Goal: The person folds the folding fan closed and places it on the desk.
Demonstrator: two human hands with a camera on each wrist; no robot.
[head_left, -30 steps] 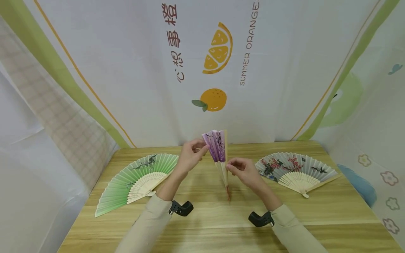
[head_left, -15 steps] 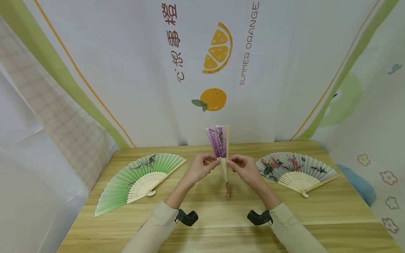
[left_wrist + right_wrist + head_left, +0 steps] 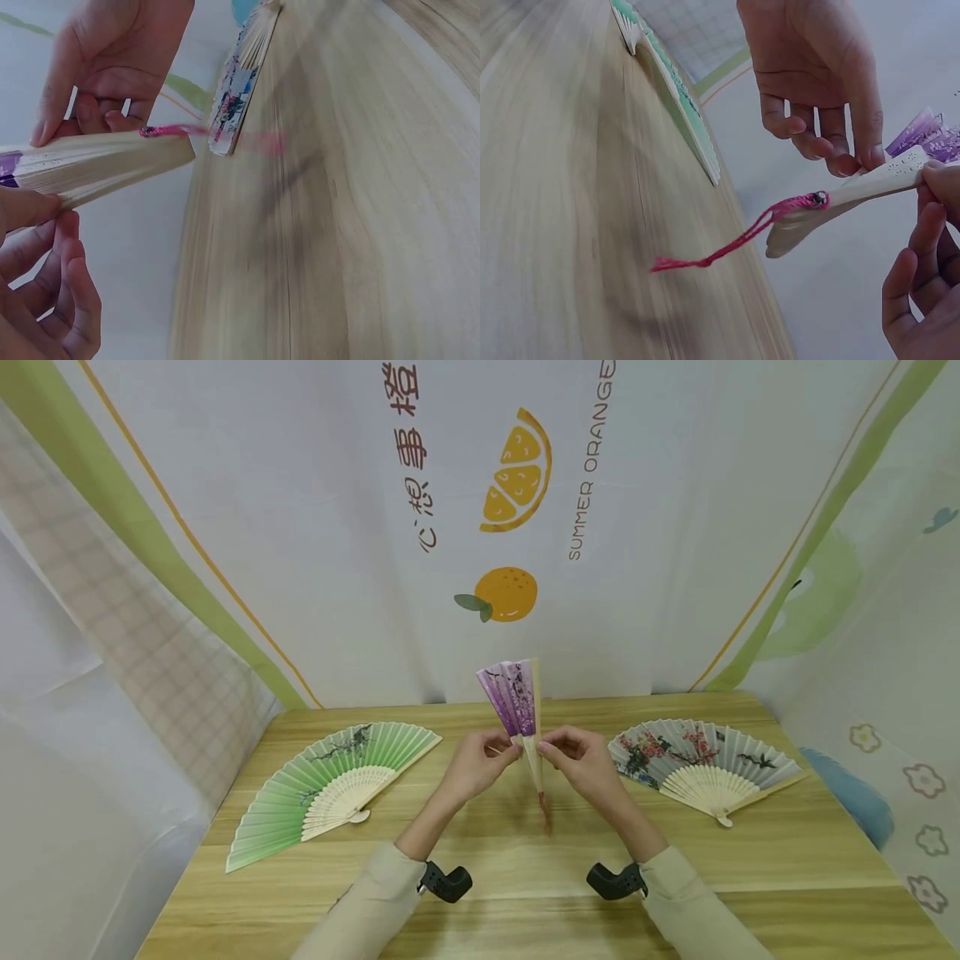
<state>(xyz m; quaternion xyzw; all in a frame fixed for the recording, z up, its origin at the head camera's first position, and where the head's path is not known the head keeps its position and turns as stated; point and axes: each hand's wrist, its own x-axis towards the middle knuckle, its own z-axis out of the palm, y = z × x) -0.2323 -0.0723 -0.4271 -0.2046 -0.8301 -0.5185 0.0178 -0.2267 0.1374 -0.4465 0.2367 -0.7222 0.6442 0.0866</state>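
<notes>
Both hands, left and right, pinched the purple fan by its wooden ribs — seemingly light, stiff slats beneath fragile paper, best gripped there.

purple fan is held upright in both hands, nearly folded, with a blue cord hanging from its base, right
Not quite: the cord is red-pink, not blue, as the right wrist view shows. The rest holds: the purple fan is upright and nearly folded, pinched by the left hand and right hand.
</notes>
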